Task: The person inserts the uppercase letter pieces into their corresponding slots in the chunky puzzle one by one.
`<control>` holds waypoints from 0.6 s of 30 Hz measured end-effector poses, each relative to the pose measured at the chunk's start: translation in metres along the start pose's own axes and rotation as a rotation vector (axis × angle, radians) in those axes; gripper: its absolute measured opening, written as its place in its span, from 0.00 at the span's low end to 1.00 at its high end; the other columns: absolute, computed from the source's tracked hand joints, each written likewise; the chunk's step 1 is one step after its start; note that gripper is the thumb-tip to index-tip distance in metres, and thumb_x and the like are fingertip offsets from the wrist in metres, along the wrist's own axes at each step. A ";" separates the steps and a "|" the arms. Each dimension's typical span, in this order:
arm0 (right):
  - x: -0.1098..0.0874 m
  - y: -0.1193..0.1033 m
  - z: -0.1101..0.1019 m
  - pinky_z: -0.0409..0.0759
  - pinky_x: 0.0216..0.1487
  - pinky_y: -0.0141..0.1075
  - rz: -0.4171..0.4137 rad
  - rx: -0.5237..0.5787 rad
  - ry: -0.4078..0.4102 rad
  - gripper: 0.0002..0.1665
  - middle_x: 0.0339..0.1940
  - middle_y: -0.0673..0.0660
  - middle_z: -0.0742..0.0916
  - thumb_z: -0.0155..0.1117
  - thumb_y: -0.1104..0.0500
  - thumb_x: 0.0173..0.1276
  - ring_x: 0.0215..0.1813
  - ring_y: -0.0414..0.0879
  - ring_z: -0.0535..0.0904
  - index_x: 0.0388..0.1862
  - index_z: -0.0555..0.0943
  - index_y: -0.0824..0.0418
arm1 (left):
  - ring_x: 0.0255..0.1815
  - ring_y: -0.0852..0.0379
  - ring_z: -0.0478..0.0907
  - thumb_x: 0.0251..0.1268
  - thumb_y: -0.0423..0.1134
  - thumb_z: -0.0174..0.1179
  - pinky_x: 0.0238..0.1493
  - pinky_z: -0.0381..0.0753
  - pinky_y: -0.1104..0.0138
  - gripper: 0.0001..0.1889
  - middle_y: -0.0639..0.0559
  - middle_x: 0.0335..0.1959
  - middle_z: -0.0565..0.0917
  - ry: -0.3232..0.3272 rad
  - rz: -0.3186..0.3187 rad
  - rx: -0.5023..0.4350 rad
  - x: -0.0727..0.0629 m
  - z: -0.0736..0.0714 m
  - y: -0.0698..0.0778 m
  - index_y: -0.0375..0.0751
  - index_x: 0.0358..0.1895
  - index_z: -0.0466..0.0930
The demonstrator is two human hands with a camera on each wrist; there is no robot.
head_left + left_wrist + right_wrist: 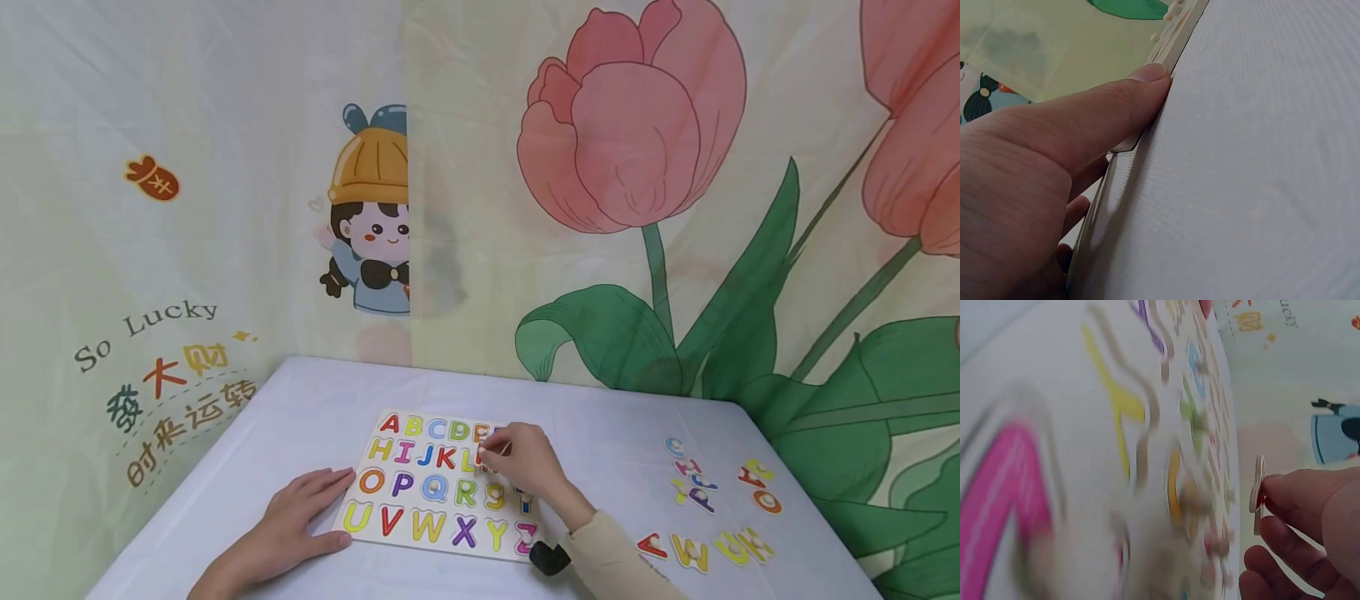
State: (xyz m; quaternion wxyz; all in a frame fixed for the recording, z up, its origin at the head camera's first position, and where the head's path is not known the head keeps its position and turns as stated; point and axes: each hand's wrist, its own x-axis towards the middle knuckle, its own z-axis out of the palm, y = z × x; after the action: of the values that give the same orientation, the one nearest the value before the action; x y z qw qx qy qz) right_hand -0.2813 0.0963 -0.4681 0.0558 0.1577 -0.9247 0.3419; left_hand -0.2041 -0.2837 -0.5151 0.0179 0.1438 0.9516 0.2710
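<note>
A white alphabet puzzle board lies on the table with rows of coloured letters; several letters carry small wooden knobs, such as the Z piece. My left hand lies at its left side with fingers extended, fingertips at the edge. In the left wrist view the thumb presses along the board's side. Over the upper right part of the board, my right hand pinches a thin wooden letter piece between thumb and forefinger. The right wrist view shows that piece edge-on, so its letter is hidden.
Loose letter pieces are scattered on the table to the right, among them an A, a W and an O. A black device sits at the right cuff. Printed curtains hang behind the white table.
</note>
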 end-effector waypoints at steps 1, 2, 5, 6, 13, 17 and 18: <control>0.001 -0.005 0.005 0.76 0.34 0.32 -0.011 0.008 -0.002 0.03 0.30 0.41 0.85 0.77 0.55 0.68 0.33 0.38 0.77 0.38 0.93 0.52 | 0.81 0.37 0.59 0.55 0.71 0.72 0.73 0.54 0.31 0.51 0.47 0.79 0.71 -0.002 -0.001 -0.003 0.000 0.000 0.000 0.50 0.80 0.71; 0.002 -0.009 0.010 0.76 0.34 0.31 -0.015 0.014 -0.006 0.03 0.30 0.41 0.85 0.77 0.55 0.68 0.33 0.38 0.77 0.38 0.93 0.52 | 0.81 0.37 0.58 0.55 0.71 0.72 0.73 0.54 0.31 0.51 0.47 0.79 0.71 -0.003 -0.003 -0.006 0.000 0.000 0.000 0.50 0.80 0.71; 0.008 -0.021 0.025 0.76 0.35 0.32 -0.016 0.017 -0.022 0.03 0.28 0.40 0.84 0.78 0.55 0.68 0.33 0.38 0.76 0.37 0.93 0.52 | 0.81 0.36 0.59 0.55 0.71 0.72 0.73 0.54 0.31 0.51 0.47 0.79 0.71 -0.005 -0.008 -0.007 -0.001 0.000 0.000 0.50 0.80 0.71; 0.010 -0.025 0.029 0.76 0.36 0.32 -0.011 0.011 -0.026 0.03 0.28 0.40 0.84 0.78 0.55 0.68 0.33 0.38 0.76 0.37 0.93 0.52 | 0.81 0.37 0.59 0.55 0.71 0.72 0.73 0.54 0.31 0.51 0.47 0.79 0.71 -0.002 -0.007 -0.007 -0.001 0.001 0.000 0.50 0.80 0.71; 0.021 -0.031 0.048 0.74 0.38 0.33 0.058 -0.025 -0.005 0.03 0.27 0.40 0.82 0.78 0.52 0.67 0.35 0.38 0.75 0.37 0.94 0.49 | 0.81 0.37 0.59 0.56 0.72 0.70 0.73 0.55 0.32 0.50 0.49 0.80 0.71 -0.003 0.006 0.003 0.001 0.001 -0.001 0.51 0.80 0.70; 0.024 -0.031 0.054 0.73 0.38 0.33 0.086 -0.025 0.013 0.03 0.26 0.41 0.82 0.79 0.52 0.67 0.34 0.38 0.75 0.37 0.94 0.49 | 0.81 0.37 0.60 0.57 0.72 0.70 0.73 0.57 0.32 0.50 0.50 0.80 0.71 0.006 0.017 0.004 -0.001 -0.002 -0.001 0.51 0.80 0.71; 0.025 -0.031 0.056 0.73 0.38 0.33 0.097 -0.022 0.011 0.03 0.27 0.41 0.82 0.79 0.52 0.67 0.35 0.38 0.75 0.37 0.94 0.49 | 0.81 0.37 0.60 0.57 0.72 0.70 0.72 0.58 0.32 0.50 0.50 0.80 0.71 0.007 0.018 0.006 -0.001 -0.002 -0.001 0.51 0.80 0.71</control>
State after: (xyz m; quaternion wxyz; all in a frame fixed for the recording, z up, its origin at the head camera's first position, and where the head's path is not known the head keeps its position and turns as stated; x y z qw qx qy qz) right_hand -0.2945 0.0316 -0.4866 0.0462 0.1101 -0.9347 0.3348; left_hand -0.2036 -0.2859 -0.5143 0.0115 0.1515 0.9512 0.2687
